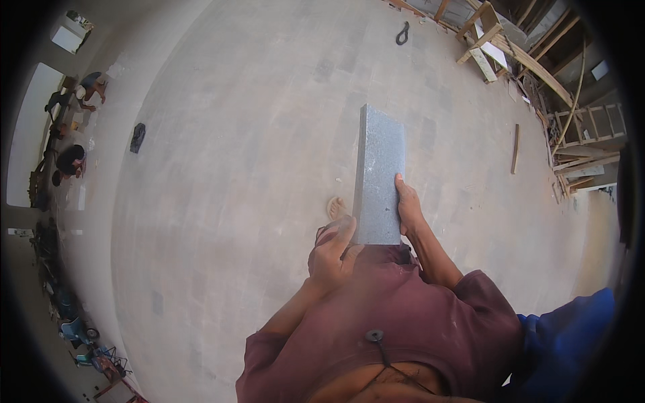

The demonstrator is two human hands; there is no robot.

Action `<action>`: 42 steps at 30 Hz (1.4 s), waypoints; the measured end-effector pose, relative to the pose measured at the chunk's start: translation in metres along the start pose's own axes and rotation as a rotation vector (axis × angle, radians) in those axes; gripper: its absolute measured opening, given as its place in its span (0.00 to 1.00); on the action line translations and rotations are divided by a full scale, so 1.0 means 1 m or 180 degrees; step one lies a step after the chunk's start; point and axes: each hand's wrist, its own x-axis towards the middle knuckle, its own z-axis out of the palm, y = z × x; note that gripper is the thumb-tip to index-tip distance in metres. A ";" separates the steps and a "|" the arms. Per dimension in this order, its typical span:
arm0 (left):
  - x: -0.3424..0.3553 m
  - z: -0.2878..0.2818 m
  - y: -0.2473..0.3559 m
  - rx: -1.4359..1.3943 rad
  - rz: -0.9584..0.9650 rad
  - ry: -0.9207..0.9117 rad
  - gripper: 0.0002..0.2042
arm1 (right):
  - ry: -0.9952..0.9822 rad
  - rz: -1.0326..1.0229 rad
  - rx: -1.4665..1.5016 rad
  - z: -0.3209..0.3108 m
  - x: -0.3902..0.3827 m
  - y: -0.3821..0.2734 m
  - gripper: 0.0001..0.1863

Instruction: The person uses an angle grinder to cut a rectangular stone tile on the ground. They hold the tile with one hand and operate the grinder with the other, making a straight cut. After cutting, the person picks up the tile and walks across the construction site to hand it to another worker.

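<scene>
A flat grey rectangular slab (pixel 381 178), like a stone paver, is held up in front of my body, its long sides running away from me. My right hand (pixel 408 207) is closed on its right edge, the thumb lying along that side. At the near left corner, the fingers of my left hand (pixel 334 252) are bent against the slab. Its underside and the fingers beneath it are hidden. Just left of the slab shows a small tan rounded shape (pixel 335 208) that I cannot make out.
On the paved floor (pixel 255 134) lie a dark loop (pixel 402 33), a crumpled black thing (pixel 138 138) and a wooden stick (pixel 515 149). Wooden frames and boards (pixel 531 60) crowd the far right. Two people (pixel 70 160) crouch at far left; motorbikes (pixel 77 331) stand nearer. Blue cloth (pixel 571 339) is beside me.
</scene>
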 end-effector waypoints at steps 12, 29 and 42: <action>0.477 -0.119 -0.163 0.0459 0.0875 0.0063 0.24 | -0.0135 0.0612 0.1112 0.167 0.393 -0.227 0.41; 1.129 -0.335 -0.378 0.0590 0.0660 0.0738 0.13 | -0.0827 0.1287 0.0181 0.442 0.968 -0.596 0.41; 1.681 -0.458 -0.595 -0.1984 -0.2328 -0.0432 0.26 | 0.0244 0.0175 -0.0123 0.651 1.339 -0.897 0.33</action>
